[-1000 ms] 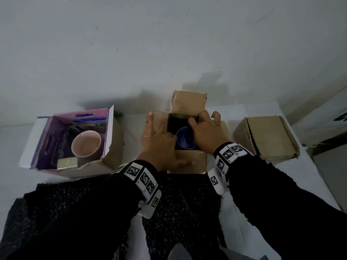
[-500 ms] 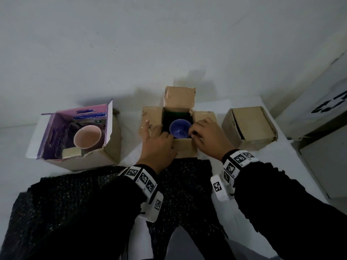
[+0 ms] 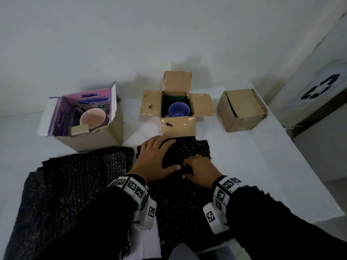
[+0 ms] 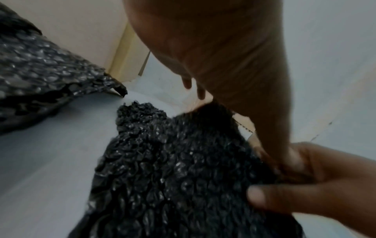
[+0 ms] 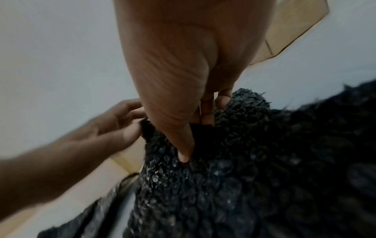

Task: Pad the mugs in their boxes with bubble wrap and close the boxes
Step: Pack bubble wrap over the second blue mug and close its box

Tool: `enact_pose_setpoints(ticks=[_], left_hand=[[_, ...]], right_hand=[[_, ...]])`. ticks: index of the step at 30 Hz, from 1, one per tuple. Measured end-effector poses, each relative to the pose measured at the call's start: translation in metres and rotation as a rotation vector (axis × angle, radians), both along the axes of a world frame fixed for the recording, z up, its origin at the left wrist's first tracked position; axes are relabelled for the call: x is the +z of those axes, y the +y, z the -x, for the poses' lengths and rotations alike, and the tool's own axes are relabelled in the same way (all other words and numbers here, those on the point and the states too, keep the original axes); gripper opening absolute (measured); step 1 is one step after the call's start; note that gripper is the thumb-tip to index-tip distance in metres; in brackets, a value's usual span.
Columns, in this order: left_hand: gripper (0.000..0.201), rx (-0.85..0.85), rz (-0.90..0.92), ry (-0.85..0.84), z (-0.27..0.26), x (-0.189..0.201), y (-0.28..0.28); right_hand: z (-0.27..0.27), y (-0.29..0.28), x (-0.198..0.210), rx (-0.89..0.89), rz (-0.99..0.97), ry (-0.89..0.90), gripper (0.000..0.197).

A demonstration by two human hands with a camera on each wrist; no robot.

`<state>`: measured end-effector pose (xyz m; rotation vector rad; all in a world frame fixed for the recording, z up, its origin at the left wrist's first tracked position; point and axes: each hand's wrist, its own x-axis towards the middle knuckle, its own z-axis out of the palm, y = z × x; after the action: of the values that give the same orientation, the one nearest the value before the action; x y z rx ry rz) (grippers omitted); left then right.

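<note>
At 6 o'clock from the open box point(image 3: 178, 126) with the blue mug point(image 3: 178, 109), both hands pinch the bubble wrap point(image 3: 189, 152): left hand point(image 3: 155, 160), right hand point(image 3: 200, 170). Lift gently, then tuck it around the mug.

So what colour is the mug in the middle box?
The mug is blue-purple, clearest in the head view.

A white table point(image 3: 244, 156) bears three cardboard boxes point(image 3: 178, 126) and black bubble wrap sheets point(image 3: 75, 184).

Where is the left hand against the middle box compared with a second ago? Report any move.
Yes. The left hand has drawn back from the middle box onto the black bubble wrap.
</note>
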<state>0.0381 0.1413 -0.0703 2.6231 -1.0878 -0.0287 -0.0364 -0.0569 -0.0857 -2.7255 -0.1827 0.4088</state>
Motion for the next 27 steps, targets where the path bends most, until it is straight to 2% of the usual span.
enact_pose_setpoints(ticks=[2, 3, 4, 5, 7, 8, 9, 12, 16, 20, 22, 24, 25, 27], left_hand=[[0.115, -0.061, -0.059, 0.106, 0.002, 0.003, 0.003], [0.119, -0.075, -0.090, 0.125, 0.001, 0.006, 0.003], [0.112, -0.080, -0.099, 0.139, -0.001, 0.010, 0.003], [0.094, -0.076, -0.075, 0.159, -0.005, 0.012, 0.002], [0.044, -0.048, 0.056, 0.194, -0.010, 0.018, 0.000], [0.028, -0.019, 0.128, 0.218, -0.011, 0.022, -0.001], [0.021, 0.005, 0.190, 0.232, -0.011, 0.026, -0.001], [0.015, 0.057, 0.313, 0.286, -0.015, 0.041, -0.003], [0.030, 0.113, 0.477, 0.404, -0.020, 0.061, -0.009], [0.021, 0.134, 0.582, 0.464, -0.028, 0.070, -0.018], [0.028, 0.154, 0.703, 0.554, -0.032, 0.075, -0.024], [0.023, 0.213, 0.850, 0.649, -0.036, 0.083, -0.031], [0.020, 0.233, 0.886, 0.652, -0.040, 0.087, -0.034], [0.019, 0.195, 0.837, 0.554, -0.049, 0.091, -0.038]], right_hand=[[-0.002, -0.002, 0.010, -0.074, -0.189, -0.040, 0.021], [-0.004, -0.003, 0.017, -0.114, -0.289, -0.044, 0.017], [-0.007, -0.006, 0.024, -0.133, -0.359, -0.050, 0.016], [-0.011, -0.008, 0.030, -0.135, -0.394, -0.071, 0.015], [-0.018, -0.014, 0.041, -0.140, -0.434, -0.136, 0.015], [-0.020, -0.017, 0.047, -0.150, -0.458, -0.163, 0.018], [-0.022, -0.020, 0.053, -0.157, -0.483, -0.174, 0.024], [-0.025, -0.029, 0.065, -0.180, -0.497, -0.100, 0.043], [-0.029, -0.037, 0.068, -0.237, -0.517, -0.143, 0.032], [-0.035, -0.034, 0.080, -0.449, -0.819, -0.115, 0.029], [-0.038, -0.030, 0.092, -0.520, -1.049, -0.079, 0.024], [-0.044, -0.029, 0.103, -0.614, -1.277, -0.024, 0.025], [-0.048, -0.031, 0.105, -0.648, -1.320, -0.016, 0.031], [-0.059, -0.034, 0.104, -0.651, -1.248, -0.038, 0.038]])
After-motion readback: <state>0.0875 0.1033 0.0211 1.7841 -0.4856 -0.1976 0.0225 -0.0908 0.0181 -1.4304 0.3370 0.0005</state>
